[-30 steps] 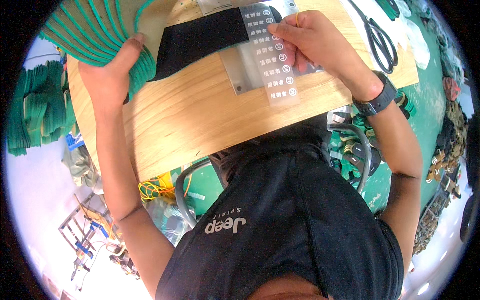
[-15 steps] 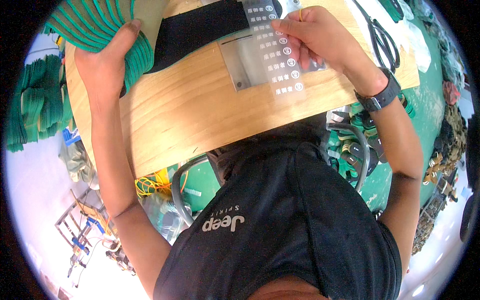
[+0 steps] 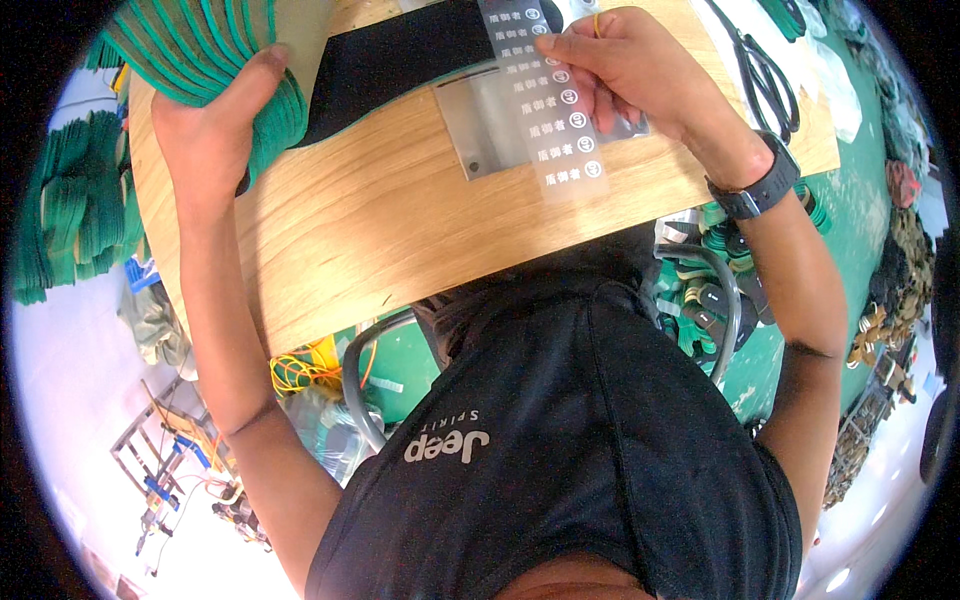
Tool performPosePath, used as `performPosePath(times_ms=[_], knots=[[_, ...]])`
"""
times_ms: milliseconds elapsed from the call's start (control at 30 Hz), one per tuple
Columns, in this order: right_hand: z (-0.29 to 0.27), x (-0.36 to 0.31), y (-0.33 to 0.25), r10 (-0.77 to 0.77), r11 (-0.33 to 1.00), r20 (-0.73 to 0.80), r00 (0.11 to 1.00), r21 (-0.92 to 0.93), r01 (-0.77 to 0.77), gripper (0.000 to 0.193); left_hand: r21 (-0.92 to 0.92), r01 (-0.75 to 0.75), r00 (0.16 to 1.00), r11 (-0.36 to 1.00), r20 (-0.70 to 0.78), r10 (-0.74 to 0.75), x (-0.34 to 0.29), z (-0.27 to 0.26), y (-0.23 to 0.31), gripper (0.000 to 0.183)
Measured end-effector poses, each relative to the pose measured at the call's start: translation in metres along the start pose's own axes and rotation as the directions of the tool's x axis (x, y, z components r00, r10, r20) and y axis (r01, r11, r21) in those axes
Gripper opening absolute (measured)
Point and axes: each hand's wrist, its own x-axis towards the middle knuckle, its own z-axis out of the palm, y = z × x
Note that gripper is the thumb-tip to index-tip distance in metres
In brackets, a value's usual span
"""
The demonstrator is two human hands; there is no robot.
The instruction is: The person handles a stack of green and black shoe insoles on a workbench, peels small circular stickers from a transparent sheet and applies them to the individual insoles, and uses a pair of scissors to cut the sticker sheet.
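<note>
The left hand (image 3: pixel 215 125) clamps a fan of green-edged insoles (image 3: pixel 195 50); the right hand (image 3: pixel 635 70) pinches a clear printed strip (image 3: pixel 558 125) across the black insole (image 3: pixel 400 65) on the wooden table (image 3: pixel 350 230) — its free lower end could swing crooked, a loosened grip could spill the fan.

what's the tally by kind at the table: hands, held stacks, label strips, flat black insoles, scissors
Hands: 2, left hand and right hand
Held stack: 1
Label strip: 1
Flat black insole: 1
Scissors: 1
Total: 6
</note>
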Motion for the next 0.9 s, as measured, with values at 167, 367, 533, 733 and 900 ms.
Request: performPosePath(times_ms=[167,367,533,733,900], knots=[[0.001,-0.003,-0.003,-0.017,1.0,0.008,1.0,-0.004,0.017,0.028,0.028,-0.06,0.99,0.998,-0.128,0.063,0.001,-0.001,-0.014,0.041],[0.0,0.011,0.024,-0.2,0.98,-0.017,0.98,-0.03,0.199,0.033,0.007,-0.071,0.995,0.997,-0.064,0.071,0.002,0.004,0.002,0.038],[0.004,0.009,0.021,-0.197,0.98,-0.027,0.98,-0.024,0.197,0.033,0.024,-0.035,0.999,0.999,-0.031,0.035,-0.002,0.003,0.006,0.039],[0.003,0.008,0.026,-0.248,0.969,-0.023,0.968,-0.008,0.248,0.035,-0.036,-0.043,0.995,0.998,-0.087,0.039,-0.005,0.009,0.009,0.031],[0.004,-0.006,0.018,-0.206,0.976,-0.052,0.977,0.059,0.209,0.038,-0.038,-0.01,1.0,0.999,-0.029,0.009,-0.004,0.01,0.012,0.03]])
